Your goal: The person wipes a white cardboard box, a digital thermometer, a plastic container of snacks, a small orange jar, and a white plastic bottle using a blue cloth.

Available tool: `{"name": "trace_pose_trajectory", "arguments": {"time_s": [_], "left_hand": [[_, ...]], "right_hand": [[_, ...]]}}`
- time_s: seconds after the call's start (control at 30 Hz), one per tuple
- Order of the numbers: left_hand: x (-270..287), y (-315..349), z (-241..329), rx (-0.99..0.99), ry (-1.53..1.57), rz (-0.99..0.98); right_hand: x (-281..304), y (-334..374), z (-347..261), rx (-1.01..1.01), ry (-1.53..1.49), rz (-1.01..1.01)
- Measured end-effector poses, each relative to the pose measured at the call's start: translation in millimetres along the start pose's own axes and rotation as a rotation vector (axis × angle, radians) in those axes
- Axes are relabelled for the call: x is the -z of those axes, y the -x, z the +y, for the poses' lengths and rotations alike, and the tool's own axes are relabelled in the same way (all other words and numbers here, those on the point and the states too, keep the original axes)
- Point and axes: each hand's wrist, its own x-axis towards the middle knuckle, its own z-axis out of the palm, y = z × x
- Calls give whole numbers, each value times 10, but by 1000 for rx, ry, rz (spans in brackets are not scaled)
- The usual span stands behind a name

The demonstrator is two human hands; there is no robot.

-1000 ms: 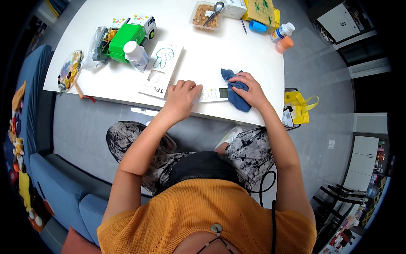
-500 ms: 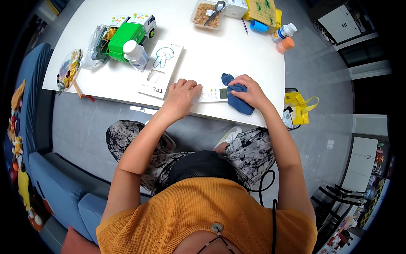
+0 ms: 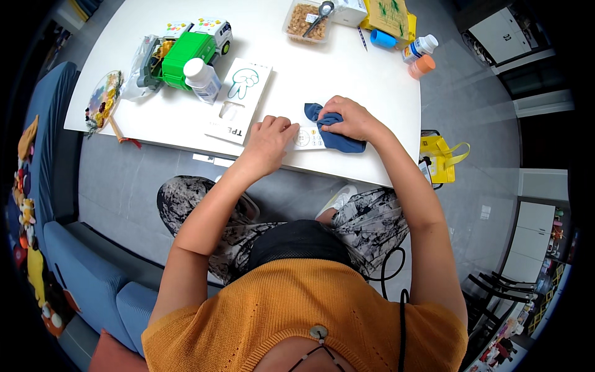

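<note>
On the white table's near edge lies a white remote control (image 3: 310, 139) with round buttons. Its left end is gripped by the fingers of my left hand (image 3: 269, 142), which rests on the tabletop. My right hand (image 3: 351, 118) is closed around a bunched dark blue cloth (image 3: 344, 142) and presses it over the remote's right part. The small screen at that end is hidden beneath the cloth. A loose corner of the cloth sticks out past my fingers on the far side. Just left of my left hand lies a flat white box (image 3: 248, 99) with a rabbit outline.
Toward the left stand a white bottle (image 3: 202, 80), a green toy truck (image 3: 187, 54) and a decorated round fan (image 3: 104, 102). Farther back are a food tub (image 3: 306, 22) with a spoon, a blue cup (image 3: 383, 39) and an orange-capped bottle (image 3: 423, 66). A yellow bag (image 3: 441, 160) is beyond the right edge.
My right hand has slid the blue cloth leftward along the remote, and the cloth now covers the screen. My left hand keeps its hold at the other end.
</note>
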Motion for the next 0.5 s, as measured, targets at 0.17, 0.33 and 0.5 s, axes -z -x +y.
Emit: {"name": "trace_pose_trajectory", "arguments": {"time_s": [0.17,0.33,0.5], "left_hand": [[-72,28,-63,-53,17,93],[-119,21,-81,-44,36,146],[-162,16,-77,10,79,79]], "right_hand": [[72,180,165,-226,92,214],[37,717,450,-269,65,453],[-333,1081,523,-199,142,700]]}}
